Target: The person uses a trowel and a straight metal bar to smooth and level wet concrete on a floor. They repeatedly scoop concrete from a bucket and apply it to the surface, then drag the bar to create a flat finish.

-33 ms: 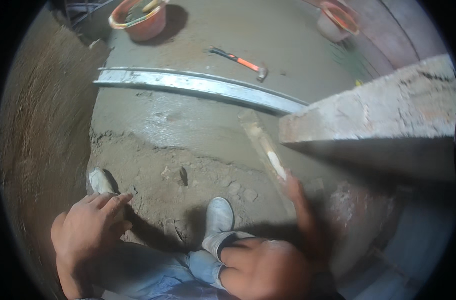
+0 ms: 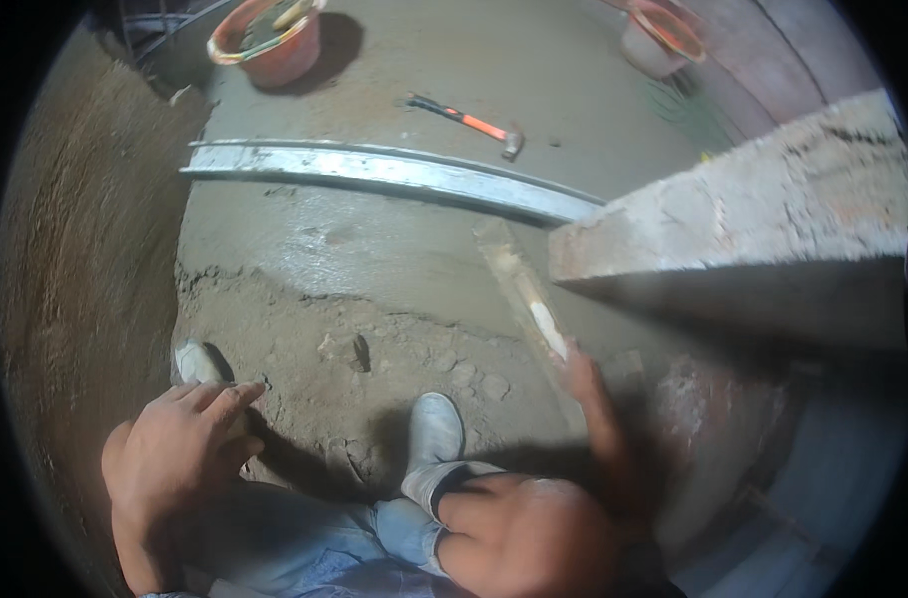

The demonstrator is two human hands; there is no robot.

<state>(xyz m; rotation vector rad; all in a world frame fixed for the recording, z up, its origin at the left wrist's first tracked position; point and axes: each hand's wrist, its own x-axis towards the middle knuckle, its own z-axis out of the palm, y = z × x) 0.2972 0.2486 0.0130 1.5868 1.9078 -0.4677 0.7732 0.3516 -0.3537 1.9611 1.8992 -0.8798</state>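
Note:
My right hand [image 2: 574, 369] is wrapped round the handle of a long, narrow plastering float [image 2: 514, 267], smeared with mortar. The float lies along the wet, smoothed cement surface [image 2: 394, 249], its far end near the corner of a low rough wall. My left hand [image 2: 180, 439] rests by my left knee, holding nothing, with its fingers stretched out and the thumb apart. Beyond the smoothed strip a metal straightedge [image 2: 374, 167] lies across the floor. Farther off lies a claw hammer [image 2: 466, 122] with an orange and black handle.
A mortar-filled orange basin [image 2: 275, 62] stands far left, another basin [image 2: 658, 42] far right. The rough low wall [image 2: 733, 204] juts in from the right; an earthy wall [image 2: 85, 259] rises left. Loose rubble [image 2: 344, 349] lies before my boots [image 2: 436, 429].
The view has shifted very slightly, so the basins, hammer and straightedge sit a little more to the left. Both hands hold the same pose.

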